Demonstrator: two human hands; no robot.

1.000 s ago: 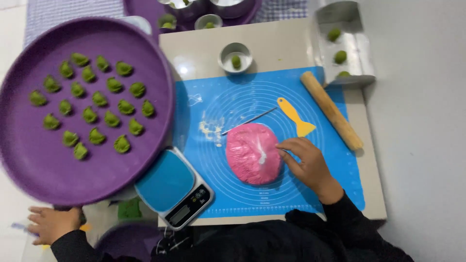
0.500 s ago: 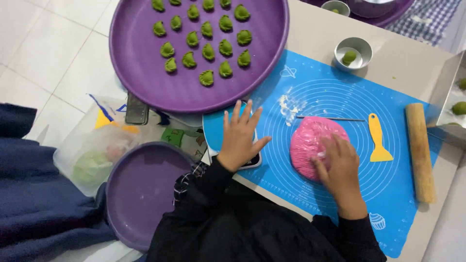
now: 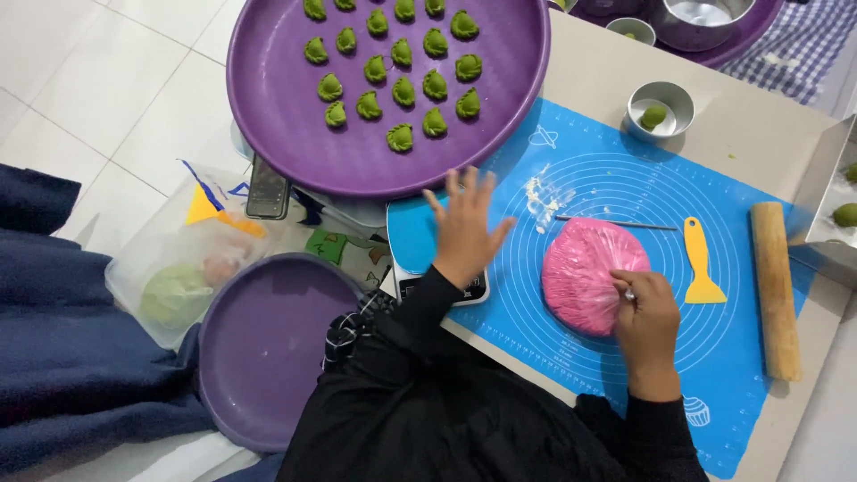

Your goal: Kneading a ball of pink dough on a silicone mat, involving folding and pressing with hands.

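Head view, looking down on a beige tabletop (image 3: 741, 134) covered by a blue silicone pastry mat (image 3: 714, 375). The right hand (image 3: 647, 312) rests at the 5 o'clock edge of a pink dough mound wrapped in clear film (image 3: 585, 272), fingers (image 3: 625, 284) curled and pinching the film. The mound lies at the centre of the mat's printed circles. The left hand (image 3: 466, 230) lies flat with fingers spread, holding nothing, over a small kitchen scale with a blue platform (image 3: 415, 241) at the mat's 9 o'clock edge.

A large round purple tray (image 3: 286, 134) carrying rows of small green folded dough pieces (image 3: 400, 89) sits at 10 o'clock from the left hand, its rim just beyond the fingertips. A thin metal skewer (image 3: 616, 222) lies at 12 o'clock of the mound; a yellow plastic scraper (image 3: 701, 263) lies at 3 o'clock, and a wooden rolling pin (image 3: 775, 290) further out the same way. A small metal bowl holding one green ball (image 3: 661, 109) stands at 1 o'clock. An empty purple tray (image 3: 268, 348) lies at 8 o'clock, beside a clear bag (image 3: 170, 286).

Compared with half a second before, the left hand has slid towards the large tray and spread wider; the right hand keeps its hold on the mound.
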